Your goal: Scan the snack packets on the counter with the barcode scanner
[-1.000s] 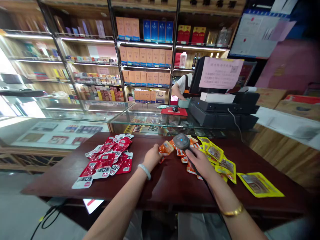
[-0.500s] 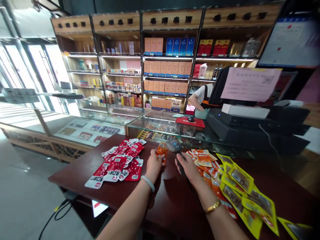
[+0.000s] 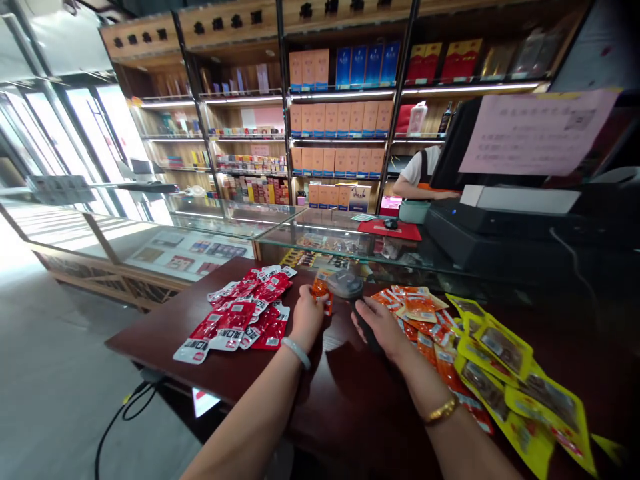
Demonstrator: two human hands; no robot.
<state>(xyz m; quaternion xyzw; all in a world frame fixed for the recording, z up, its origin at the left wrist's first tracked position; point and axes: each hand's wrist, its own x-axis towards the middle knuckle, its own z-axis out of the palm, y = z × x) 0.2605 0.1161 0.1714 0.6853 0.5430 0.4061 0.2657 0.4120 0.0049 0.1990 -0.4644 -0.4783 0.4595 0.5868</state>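
My left hand [image 3: 306, 319] is closed on a small orange snack packet [image 3: 320, 291], held upright just above the dark red table [image 3: 320, 387]. My right hand [image 3: 381, 327] grips the handle of a grey barcode scanner [image 3: 345, 285], whose head sits right beside the packet. A pile of red packets [image 3: 240, 317] lies to the left of my left hand. Orange packets [image 3: 417, 313] and yellow packets [image 3: 505, 367] lie spread to the right of my right hand.
A glass display counter [image 3: 320, 237] runs behind the table, with a black cash register [image 3: 505, 230] and a pink notice [image 3: 537, 130] on the right. Another person [image 3: 420, 177] leans behind the counter. Shelves of boxes [image 3: 340, 120] fill the back wall. A black cable [image 3: 125, 413] trails on the floor.
The view swung left and tilted. My left hand lifted the orange packet away from the orange pile toward the scanner head, and both hands shifted left together.
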